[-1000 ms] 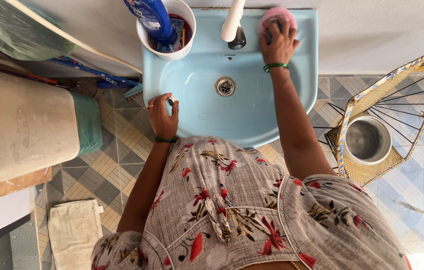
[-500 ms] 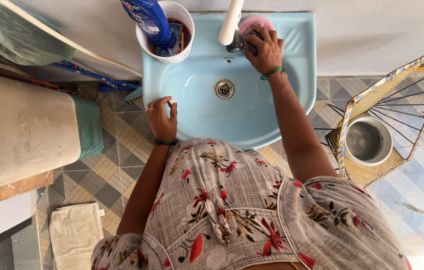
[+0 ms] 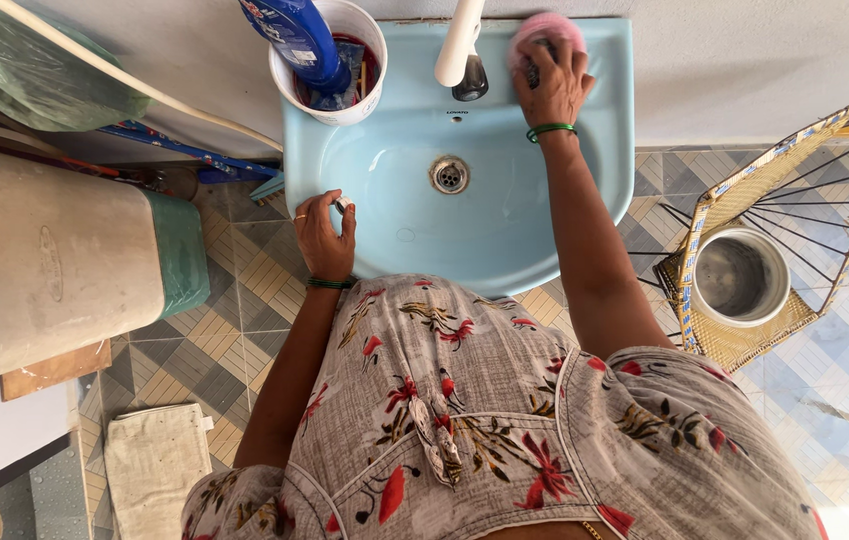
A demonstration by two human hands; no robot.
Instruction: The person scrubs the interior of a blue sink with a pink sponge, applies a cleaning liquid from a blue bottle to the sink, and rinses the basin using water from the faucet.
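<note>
We have our right hand (image 3: 553, 88) pressed down on a pink scrubber (image 3: 543, 30) at the back right corner of the pale blue washbasin (image 3: 505, 240), fingers clenched over it so that only its far, rounded edge shows past the knuckles, hard against the wall. The scrubber lies on the flat back ledge, just right of the white tap (image 3: 461, 45), with the tap's dark base almost touching the near side of the hand. Our right forearm runs from the body diagonally up to that corner, so the ledge's long line, left to right along the wall, crosses it. To the right the ledge ends soon at the basin's edge; to the left the tap blocks the ledge, and beyond it a white tub (image 3: 333, 62) holding a blue bottle (image 3: 297, 40) fills the back left corner. The open room lies forward and down, into the bowl toward the metal drain (image 3: 450, 174). Our left hand (image 3: 325, 238) grips the basin's front left rim, fingers curled round a small white and dark thing we cannot make out; it is well apart from the scrubber. A woven wire stand holding a steel pot (image 3: 740, 278) sits on the floor to the right.
</note>
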